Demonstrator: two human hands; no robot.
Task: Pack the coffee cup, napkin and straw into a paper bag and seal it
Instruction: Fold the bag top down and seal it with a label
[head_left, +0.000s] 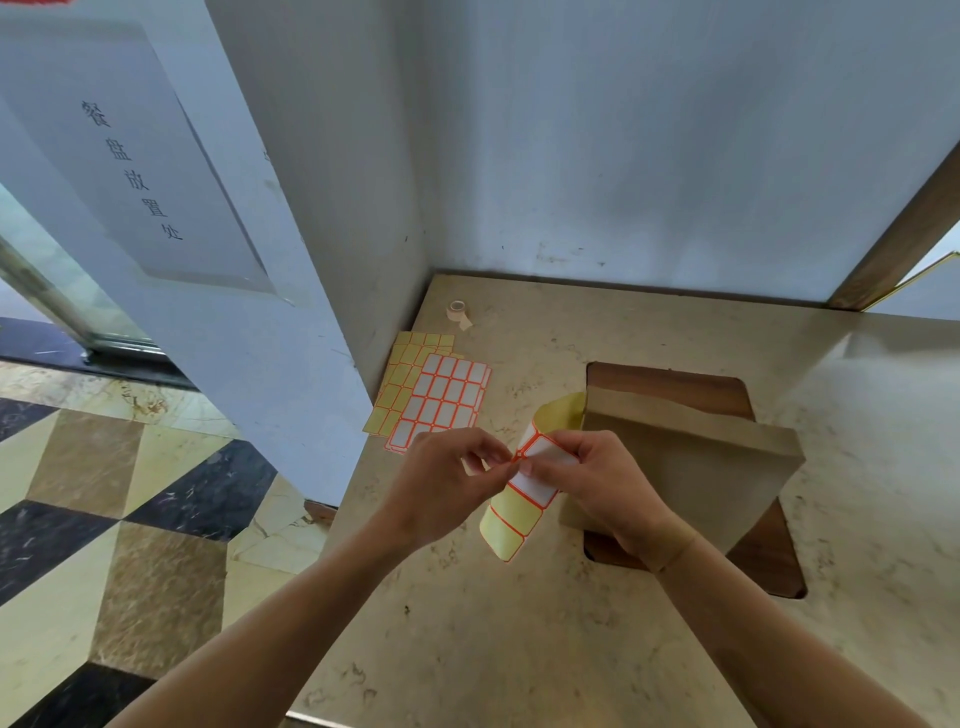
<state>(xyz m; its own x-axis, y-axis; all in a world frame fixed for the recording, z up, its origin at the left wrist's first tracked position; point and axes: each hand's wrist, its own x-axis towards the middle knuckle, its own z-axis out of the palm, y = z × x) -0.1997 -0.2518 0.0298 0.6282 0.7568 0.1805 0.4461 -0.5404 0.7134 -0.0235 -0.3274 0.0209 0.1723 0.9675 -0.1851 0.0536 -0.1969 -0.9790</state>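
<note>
Fingertips of left hand (447, 483) pinch a label corner on the sticker sheet (524, 493); right hand (587, 483) clamps the sheet, thumb on top. Both forearms reach in over the counter (519, 649). Paper bag (691, 467) sits folded shut behind right hand; spare sheets (436, 400) lie far left.

Just one head-worn wide-angle view, looking forward and down from close above the desk (519, 649), its wall corner straight ahead.
</note>
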